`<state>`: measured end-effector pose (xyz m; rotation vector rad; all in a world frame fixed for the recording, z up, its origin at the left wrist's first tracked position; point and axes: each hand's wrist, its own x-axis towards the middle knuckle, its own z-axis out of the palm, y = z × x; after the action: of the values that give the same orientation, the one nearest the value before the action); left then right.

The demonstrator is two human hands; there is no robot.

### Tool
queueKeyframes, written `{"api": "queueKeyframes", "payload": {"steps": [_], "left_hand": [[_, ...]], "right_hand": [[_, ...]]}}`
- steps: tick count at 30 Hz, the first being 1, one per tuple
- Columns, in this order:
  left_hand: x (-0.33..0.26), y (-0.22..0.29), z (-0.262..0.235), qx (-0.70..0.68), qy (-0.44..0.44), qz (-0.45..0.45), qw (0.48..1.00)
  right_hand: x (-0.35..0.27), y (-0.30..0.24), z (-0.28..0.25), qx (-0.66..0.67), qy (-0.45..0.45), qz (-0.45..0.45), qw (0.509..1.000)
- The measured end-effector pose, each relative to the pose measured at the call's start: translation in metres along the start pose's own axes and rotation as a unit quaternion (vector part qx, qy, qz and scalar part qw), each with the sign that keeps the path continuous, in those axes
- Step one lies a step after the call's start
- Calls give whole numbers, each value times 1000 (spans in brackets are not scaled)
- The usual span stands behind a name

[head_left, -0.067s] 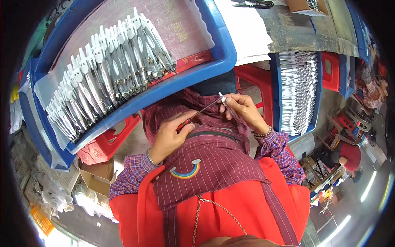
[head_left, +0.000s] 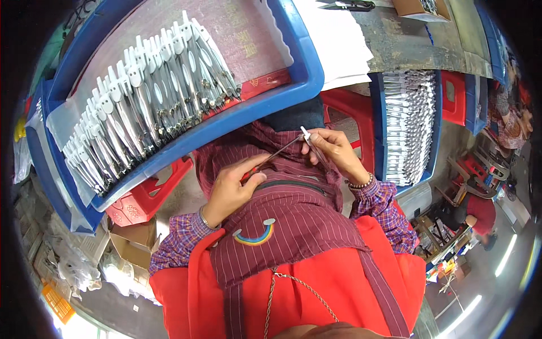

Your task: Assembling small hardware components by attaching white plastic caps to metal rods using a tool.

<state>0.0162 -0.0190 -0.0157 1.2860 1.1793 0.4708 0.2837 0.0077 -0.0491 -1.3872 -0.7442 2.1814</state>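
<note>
My left hand (head_left: 234, 183) is closed around the red handle of a screwdriver (head_left: 282, 148); most of the handle is hidden by the fingers. Its thin dark shaft points up and right to the white head of a drawing compass (head_left: 305, 133). Thumb and fingers of my right hand (head_left: 333, 150) pinch that compass just below the head, and its legs are mostly covered by the hand. Tip and head meet or nearly meet; I cannot tell which. Both hands are above my lap, over the striped maroon apron (head_left: 293, 220).
A blue tray (head_left: 248, 107) with rows of compasses stands at the far left, close beyond my left hand. To the right, another blue bin (head_left: 436, 141) holds many more. Red stools (head_left: 361, 121) support things nearby. White paper (head_left: 339, 45) and snips (head_left: 353, 6) lie on the worktable (head_left: 406, 48).
My left hand has turned slightly, and a little more of the screwdriver's red handle shows. The compass and my right hand stay in place.
</note>
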Motion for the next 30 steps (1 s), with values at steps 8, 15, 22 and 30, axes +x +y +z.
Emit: {"api": "queueKeyframes", "payload": {"steps": [8, 15, 22, 30], "left_hand": [[-9, 5, -11, -8, -15, -49, 999], [-10, 0, -9, -48, -12, -45, 998], [-7, 0, -7, -39, -17, -37, 998], [-4, 3, -9, -156, -76, -166, 971]], "right_hand": [[-5, -5, 6, -31, 23, 19, 999], [-4, -5, 10, -69, 45, 14, 997], [-4, -1, 14, -86, 59, -13, 994], [-4, -2, 21, -108, 106, -41, 988]]}}
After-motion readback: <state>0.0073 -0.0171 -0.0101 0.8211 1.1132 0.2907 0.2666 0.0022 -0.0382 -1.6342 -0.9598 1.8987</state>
